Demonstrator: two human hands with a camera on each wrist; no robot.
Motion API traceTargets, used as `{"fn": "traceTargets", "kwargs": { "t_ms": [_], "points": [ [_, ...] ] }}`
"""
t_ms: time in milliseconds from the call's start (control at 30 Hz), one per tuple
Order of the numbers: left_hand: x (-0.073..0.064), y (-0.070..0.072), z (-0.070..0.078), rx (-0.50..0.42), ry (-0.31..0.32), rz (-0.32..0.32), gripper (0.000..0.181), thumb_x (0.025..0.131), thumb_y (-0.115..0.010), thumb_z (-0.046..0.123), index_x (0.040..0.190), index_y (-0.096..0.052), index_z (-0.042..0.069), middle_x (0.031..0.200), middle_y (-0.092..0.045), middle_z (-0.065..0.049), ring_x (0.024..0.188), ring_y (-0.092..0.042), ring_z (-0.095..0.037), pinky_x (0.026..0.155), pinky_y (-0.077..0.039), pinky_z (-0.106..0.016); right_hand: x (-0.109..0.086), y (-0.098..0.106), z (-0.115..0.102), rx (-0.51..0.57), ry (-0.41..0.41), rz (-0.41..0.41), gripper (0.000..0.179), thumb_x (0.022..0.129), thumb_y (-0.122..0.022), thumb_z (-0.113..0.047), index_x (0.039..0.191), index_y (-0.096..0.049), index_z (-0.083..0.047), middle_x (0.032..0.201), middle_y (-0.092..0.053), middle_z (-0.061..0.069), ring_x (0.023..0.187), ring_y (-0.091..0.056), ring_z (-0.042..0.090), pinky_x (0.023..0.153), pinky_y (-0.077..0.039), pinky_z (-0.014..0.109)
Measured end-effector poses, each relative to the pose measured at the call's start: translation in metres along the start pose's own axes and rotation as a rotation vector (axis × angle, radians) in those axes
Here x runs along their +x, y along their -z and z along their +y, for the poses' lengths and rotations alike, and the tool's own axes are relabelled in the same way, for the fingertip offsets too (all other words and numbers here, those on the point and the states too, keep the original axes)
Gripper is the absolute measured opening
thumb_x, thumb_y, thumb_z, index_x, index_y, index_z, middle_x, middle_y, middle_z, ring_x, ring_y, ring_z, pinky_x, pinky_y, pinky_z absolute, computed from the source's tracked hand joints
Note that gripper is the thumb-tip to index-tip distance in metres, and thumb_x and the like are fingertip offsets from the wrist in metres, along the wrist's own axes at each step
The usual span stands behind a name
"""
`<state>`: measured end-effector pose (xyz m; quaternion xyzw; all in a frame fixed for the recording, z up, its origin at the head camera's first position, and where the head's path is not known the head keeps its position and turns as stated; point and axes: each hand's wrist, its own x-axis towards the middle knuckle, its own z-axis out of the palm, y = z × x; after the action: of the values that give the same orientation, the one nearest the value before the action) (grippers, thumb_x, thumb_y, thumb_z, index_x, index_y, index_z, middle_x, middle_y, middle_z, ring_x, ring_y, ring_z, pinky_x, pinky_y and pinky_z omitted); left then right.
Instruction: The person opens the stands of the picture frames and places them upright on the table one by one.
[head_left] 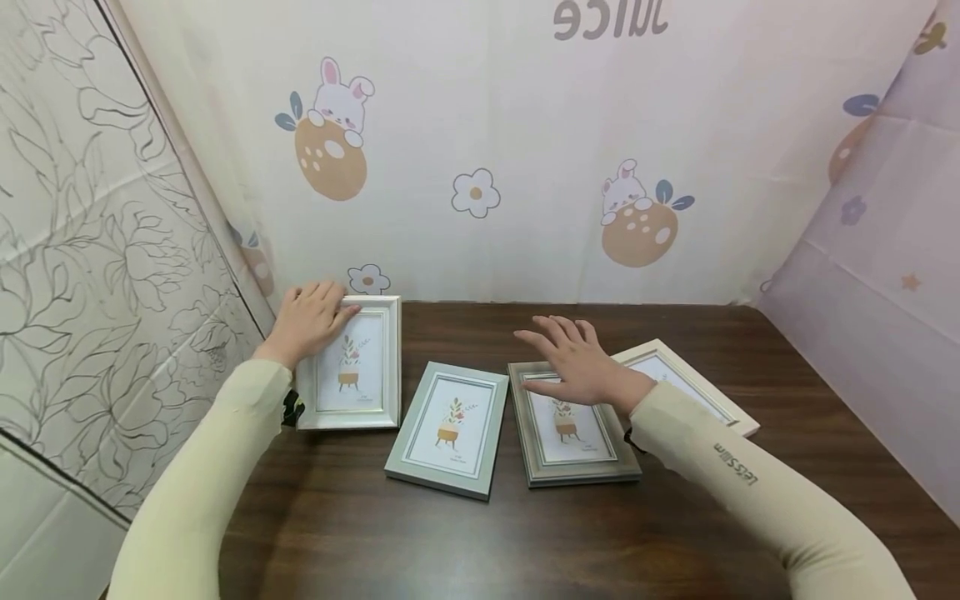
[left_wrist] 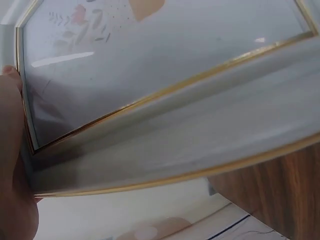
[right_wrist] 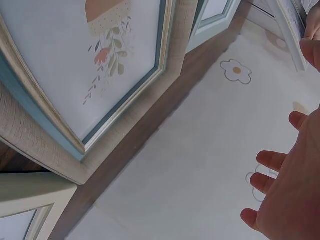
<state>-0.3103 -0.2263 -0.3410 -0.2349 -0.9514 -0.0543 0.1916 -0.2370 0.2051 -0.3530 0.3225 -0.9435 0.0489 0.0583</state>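
Sage-green photo frame [head_left: 450, 429] and taupe photo frame [head_left: 581, 442] lie face up on the dark wood-grain table [head_left: 675, 542], prints turned toward the person, perhaps for easy viewing. Above the taupe photo frame hangs the right hand [head_left: 579, 368] — fingers spread wide, holding nothing — with a cream photo frame [head_left: 705, 392] lying askew just beyond. Farther back at left, the left hand [head_left: 306, 321] grips the upper corner of a gold-trimmed white photo frame [head_left: 363, 367], thumb in front, likely to steady it as it stands near the bunny-print curtain [head_left: 480, 258].
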Motion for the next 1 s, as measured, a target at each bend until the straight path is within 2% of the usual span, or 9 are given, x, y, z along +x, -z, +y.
{"fn": "traceTargets", "kwargs": {
  "t_ms": [167, 300, 433, 633, 1000],
  "points": [
    [0.007, 0.007, 0.007, 0.015, -0.041, 0.082, 0.028, 0.104, -0.05, 0.032, 0.105, -0.049, 0.004, 0.096, -0.052, -0.015, 0.089, -0.05, -0.035, 0.082, -0.036, -0.053, -0.001, 0.003, 0.004, 0.006, -0.005, 0.008, 0.076, 0.095, -0.06, -0.052, 0.155, -0.029, -0.018, 0.159, -0.019, 0.019, 0.144, -0.016, 0.04, 0.106, -0.011, 0.068],
    [0.013, 0.014, 0.012, 0.02, -0.06, 0.129, 0.029, 0.103, -0.052, 0.031, 0.107, -0.051, 0.003, 0.098, -0.053, -0.016, 0.091, -0.05, -0.036, 0.082, -0.035, -0.053, -0.001, 0.005, 0.008, 0.014, -0.019, 0.007, 0.077, 0.095, -0.059, -0.053, 0.156, -0.027, -0.018, 0.158, -0.019, 0.019, 0.144, -0.016, 0.041, 0.106, -0.011, 0.068],
    [0.018, 0.022, 0.017, 0.022, -0.065, 0.143, 0.032, 0.103, -0.052, 0.033, 0.112, -0.053, 0.002, 0.103, -0.055, -0.017, 0.095, -0.05, -0.038, 0.085, -0.035, -0.054, -0.002, 0.007, 0.012, 0.009, -0.035, 0.007, 0.077, 0.096, -0.058, -0.053, 0.156, -0.025, -0.019, 0.158, -0.018, 0.019, 0.143, -0.016, 0.042, 0.106, -0.01, 0.068],
    [0.026, 0.033, 0.028, 0.012, -0.066, 0.121, 0.031, 0.102, -0.052, 0.034, 0.114, -0.052, 0.005, 0.107, -0.056, -0.016, 0.101, -0.05, -0.038, 0.091, -0.033, -0.055, -0.004, 0.01, 0.015, 0.033, -0.044, 0.025, 0.077, 0.095, -0.06, -0.049, 0.156, -0.025, -0.018, 0.158, -0.018, 0.021, 0.143, -0.016, 0.042, 0.106, -0.01, 0.067],
    [0.036, 0.038, 0.055, 0.008, -0.146, 0.16, 0.032, 0.101, -0.055, 0.036, 0.114, -0.054, 0.007, 0.108, -0.056, -0.014, 0.104, -0.049, -0.036, 0.092, -0.031, -0.053, -0.004, 0.016, 0.018, 0.043, -0.055, 0.06, 0.076, 0.096, -0.06, -0.049, 0.156, -0.025, -0.017, 0.157, -0.017, 0.021, 0.142, -0.015, 0.042, 0.105, -0.01, 0.068]
  ]
}}
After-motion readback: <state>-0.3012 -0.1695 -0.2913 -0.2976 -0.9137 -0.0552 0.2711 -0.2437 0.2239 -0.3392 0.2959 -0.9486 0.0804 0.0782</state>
